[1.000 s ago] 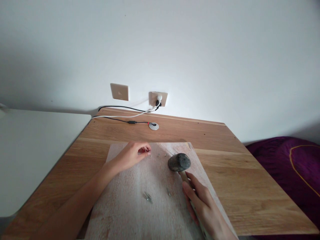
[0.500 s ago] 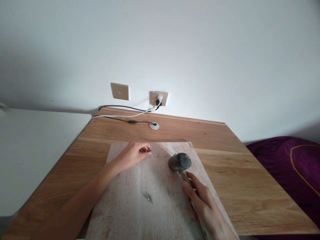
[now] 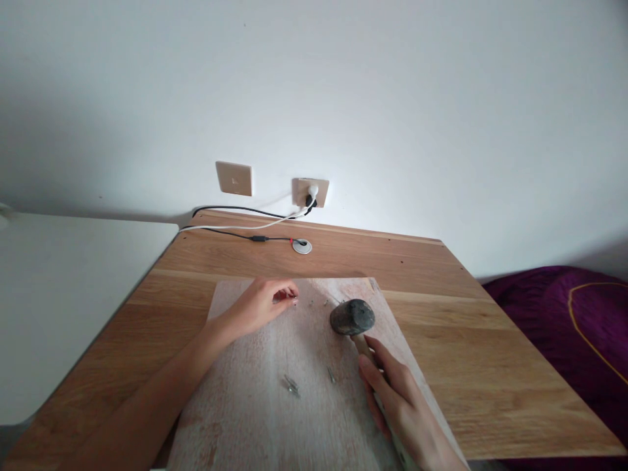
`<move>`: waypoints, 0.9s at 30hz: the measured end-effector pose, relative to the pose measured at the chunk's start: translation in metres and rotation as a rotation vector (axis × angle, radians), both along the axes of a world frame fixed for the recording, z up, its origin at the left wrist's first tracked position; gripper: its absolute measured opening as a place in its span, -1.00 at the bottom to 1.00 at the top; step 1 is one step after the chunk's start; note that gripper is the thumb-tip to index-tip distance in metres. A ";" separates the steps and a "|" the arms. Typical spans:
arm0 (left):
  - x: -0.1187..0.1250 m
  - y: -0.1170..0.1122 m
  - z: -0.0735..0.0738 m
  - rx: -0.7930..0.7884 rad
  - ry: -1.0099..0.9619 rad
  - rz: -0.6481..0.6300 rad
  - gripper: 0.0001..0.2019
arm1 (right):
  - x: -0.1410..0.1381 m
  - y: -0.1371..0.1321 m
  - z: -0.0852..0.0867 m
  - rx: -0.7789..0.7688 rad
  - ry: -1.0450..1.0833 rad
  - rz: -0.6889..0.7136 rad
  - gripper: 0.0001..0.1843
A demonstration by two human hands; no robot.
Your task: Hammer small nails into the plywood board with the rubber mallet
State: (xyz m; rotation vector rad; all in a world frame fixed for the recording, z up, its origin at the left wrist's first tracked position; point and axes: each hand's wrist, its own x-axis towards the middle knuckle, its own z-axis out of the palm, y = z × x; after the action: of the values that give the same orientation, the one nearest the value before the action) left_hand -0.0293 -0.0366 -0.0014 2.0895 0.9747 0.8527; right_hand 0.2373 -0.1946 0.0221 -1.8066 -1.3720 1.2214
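Note:
My right hand (image 3: 400,392) is wrapped round the handle of a rubber mallet (image 3: 352,318). Its dark head is poised over the right part of a pale, worn wooden board (image 3: 250,405). Near the board's far edge, my left hand (image 3: 260,304) pinches a small nail, mostly hidden by thumb and fingertips. Just right of those fingertips, a few small nails (image 3: 311,303) stand in a row on the board, the mallet head partly covering the row's end. Nearer me lie a little heap of loose nails (image 3: 291,387) and another few loose nails (image 3: 331,375).
Under the board is a wooden table (image 3: 461,366), against a white wall. Cables (image 3: 235,228) run along its back to a wall socket (image 3: 314,193), and one enters a round grommet (image 3: 301,246). At left is a white surface (image 3: 83,294); at right, a purple cushion-like thing (image 3: 549,320).
Almost nothing differs. Both hands and the mallet keep their places over the board; the whole view has shifted very slightly.

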 end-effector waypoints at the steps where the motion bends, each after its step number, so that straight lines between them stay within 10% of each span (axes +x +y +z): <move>1: 0.000 0.000 0.001 0.005 0.005 0.000 -0.90 | 0.000 0.000 0.000 0.004 -0.001 0.002 -0.23; 27: 0.003 -0.004 0.004 0.083 0.010 -0.024 -0.89 | 0.000 0.002 0.000 0.009 -0.018 0.023 -0.15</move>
State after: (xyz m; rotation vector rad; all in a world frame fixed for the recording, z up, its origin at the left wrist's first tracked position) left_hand -0.0259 -0.0405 0.0030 2.1733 0.9318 0.8853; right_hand 0.2373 -0.1928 0.0217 -1.8042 -1.4104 1.2112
